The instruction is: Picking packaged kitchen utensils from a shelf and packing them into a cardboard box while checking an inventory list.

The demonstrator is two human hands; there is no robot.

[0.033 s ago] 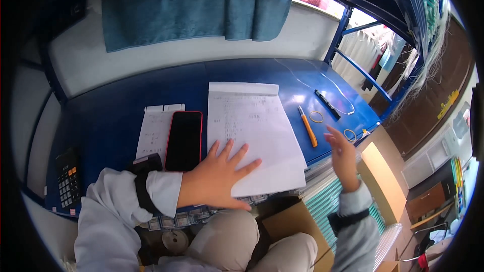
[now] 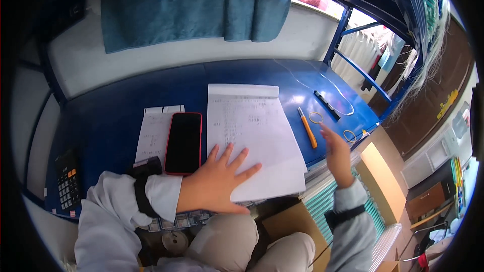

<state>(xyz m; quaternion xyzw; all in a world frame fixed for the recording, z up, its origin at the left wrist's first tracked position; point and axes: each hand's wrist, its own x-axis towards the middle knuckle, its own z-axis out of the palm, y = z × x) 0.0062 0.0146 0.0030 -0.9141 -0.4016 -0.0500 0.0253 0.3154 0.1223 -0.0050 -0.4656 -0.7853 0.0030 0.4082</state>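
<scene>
A large pad of white paper [image 2: 262, 146] with handwriting across its upper half lies on the blue desk. My left hand [image 2: 217, 179] rests flat on its lower left part, fingers spread. Beside that hand is a black phone in a red case [image 2: 183, 143], partly over a smaller written notepad [image 2: 153, 133]. My right hand [image 2: 339, 158] is held up off the pad's right edge, fingers stretched and nothing visible in them. Nearest to it is an orange-handled tool with a slim metal tip [image 2: 308, 130]. Past that lie a black pen [image 2: 326, 105] and a yellow rubber band [image 2: 316, 117].
A black calculator [image 2: 68, 186] sits at the desk's left end. Another yellow band [image 2: 349, 136] lies near the right corner. Below the front edge are an open cardboard box [image 2: 287, 226] and green-striped material [image 2: 320, 204]. Blue metal posts [image 2: 340, 35] frame the desk.
My right hand has shifted slightly left, closer to the orange-handled tool. My left hand stays flat on the pad.
</scene>
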